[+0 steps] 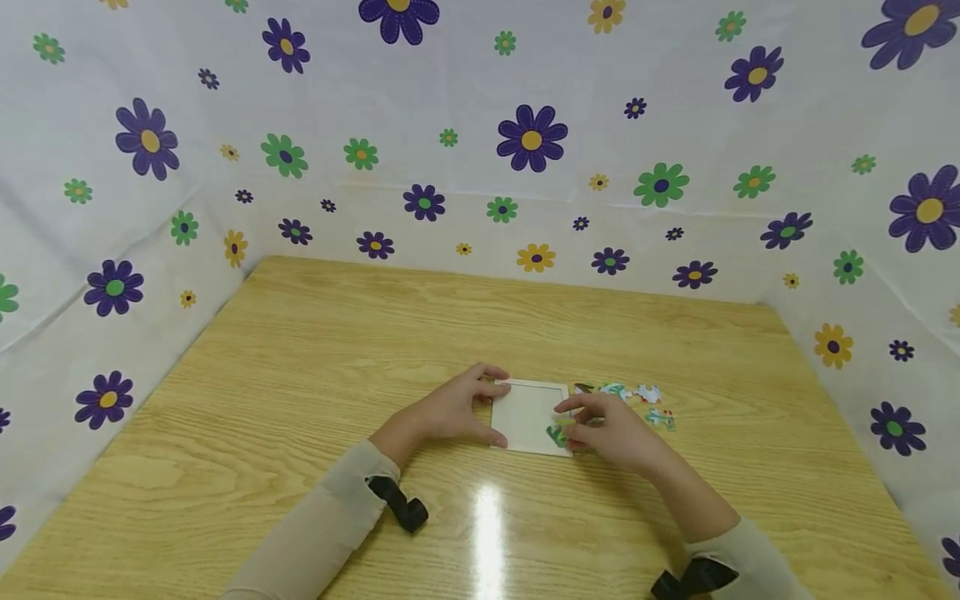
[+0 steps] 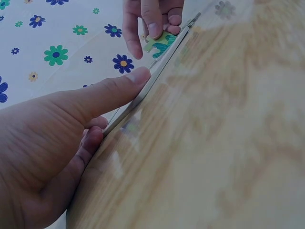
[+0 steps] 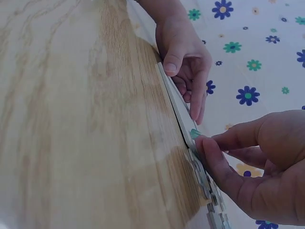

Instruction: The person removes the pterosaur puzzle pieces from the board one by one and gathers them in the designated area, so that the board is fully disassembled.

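A pale wooden puzzle tray (image 1: 525,417) with a raised rim lies flat on the table. My left hand (image 1: 459,408) holds the tray by its left side, thumb at the near corner and fingers at the far one. In the left wrist view the thumb (image 2: 114,93) presses on the rim. Over the tray's right part, my right hand (image 1: 618,433) pinches a green puzzle piece (image 1: 557,435) between thumb and fingers. That green piece (image 2: 163,44) sits low, close to the tray's surface; whether it touches cannot be told. Several colourful puzzle pieces (image 1: 648,393) lie right of the tray, some partly hidden by the right hand.
The wood-grain table (image 1: 360,333) extends around the tray. A white flowered cloth (image 1: 465,100) stands along the back and both sides. Black wrist mounts (image 1: 401,504) are strapped over both sleeves.
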The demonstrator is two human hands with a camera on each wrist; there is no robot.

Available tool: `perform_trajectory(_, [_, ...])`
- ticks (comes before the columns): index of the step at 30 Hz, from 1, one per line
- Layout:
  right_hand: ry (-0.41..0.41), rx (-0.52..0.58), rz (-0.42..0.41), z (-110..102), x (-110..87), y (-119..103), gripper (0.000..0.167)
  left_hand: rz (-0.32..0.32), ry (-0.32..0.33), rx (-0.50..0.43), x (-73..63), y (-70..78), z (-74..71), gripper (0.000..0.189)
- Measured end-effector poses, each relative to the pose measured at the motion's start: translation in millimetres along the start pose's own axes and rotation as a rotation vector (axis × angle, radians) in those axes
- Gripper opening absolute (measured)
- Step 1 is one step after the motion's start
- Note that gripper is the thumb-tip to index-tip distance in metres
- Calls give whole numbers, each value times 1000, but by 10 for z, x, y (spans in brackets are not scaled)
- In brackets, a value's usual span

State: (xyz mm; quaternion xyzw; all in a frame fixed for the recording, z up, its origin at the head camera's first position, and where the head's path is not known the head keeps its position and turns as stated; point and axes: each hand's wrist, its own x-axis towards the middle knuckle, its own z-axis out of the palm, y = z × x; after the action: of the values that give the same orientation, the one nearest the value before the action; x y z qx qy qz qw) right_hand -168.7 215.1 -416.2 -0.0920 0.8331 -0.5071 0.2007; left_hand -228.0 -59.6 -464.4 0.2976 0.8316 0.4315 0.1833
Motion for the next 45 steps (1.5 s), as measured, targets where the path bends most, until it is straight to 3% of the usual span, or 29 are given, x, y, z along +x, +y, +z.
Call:
perform_trajectory(9, [6, 165, 38, -147, -127, 142, 36, -1, -13, 0, -10, 25, 3, 90])
perform_trajectory(32, [117, 108, 75, -494, -518, 394, 43, 0, -6, 7, 0, 26, -7, 88])
perform_trajectory(37, [140, 106, 116, -533, -556, 443, 44, -2, -7, 4, -7, 16, -12, 88])
perform_trajectory(45, [166, 89, 116, -602, -610, 538, 46, 0, -9, 9, -18, 31, -25, 88])
